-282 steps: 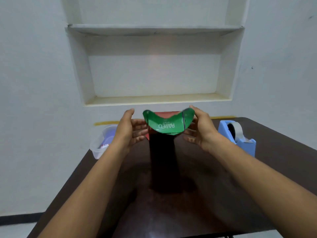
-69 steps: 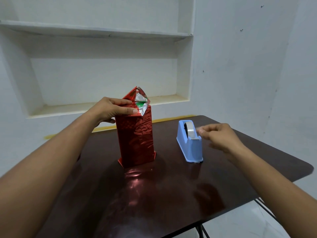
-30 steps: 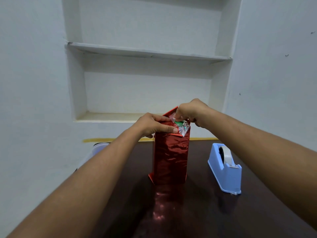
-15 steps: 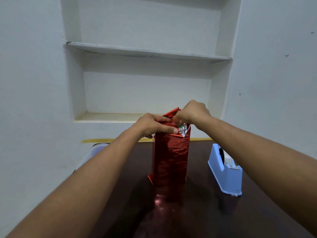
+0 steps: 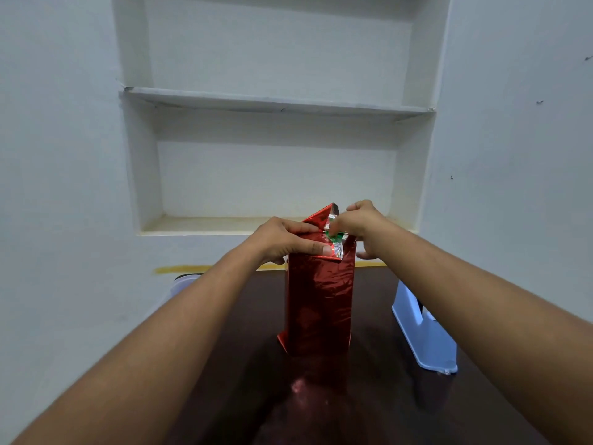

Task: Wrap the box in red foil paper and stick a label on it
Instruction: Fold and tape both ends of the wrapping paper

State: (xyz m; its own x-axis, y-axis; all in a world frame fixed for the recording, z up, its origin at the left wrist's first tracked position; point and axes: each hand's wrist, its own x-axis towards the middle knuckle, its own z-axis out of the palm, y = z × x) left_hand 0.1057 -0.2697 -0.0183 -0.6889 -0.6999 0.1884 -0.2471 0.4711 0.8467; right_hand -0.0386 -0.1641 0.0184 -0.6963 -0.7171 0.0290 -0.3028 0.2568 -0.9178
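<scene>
A tall box wrapped in red foil paper (image 5: pixel 319 300) stands upright on the dark table (image 5: pixel 369 406). At its top the foil is folded into flaps, with silver underside and a bit of the green box showing. My left hand (image 5: pixel 285 240) presses the left flap down onto the top, thumb on the front edge. My right hand (image 5: pixel 361 223) pinches the foil at the top right, beside a raised red point of paper. No label is visible.
A light blue tape dispenser (image 5: pixel 423 335) stands on the table right of the box, partly behind my right forearm. A clear plastic container (image 5: pixel 183 284) sits at the table's far left. A white wall niche with a shelf (image 5: pixel 276 104) is behind.
Since a second ago my right hand has shifted slightly right and lifted at the box's top, exposing the green patch and raised foil point. The left hand keeps pressing its flap.
</scene>
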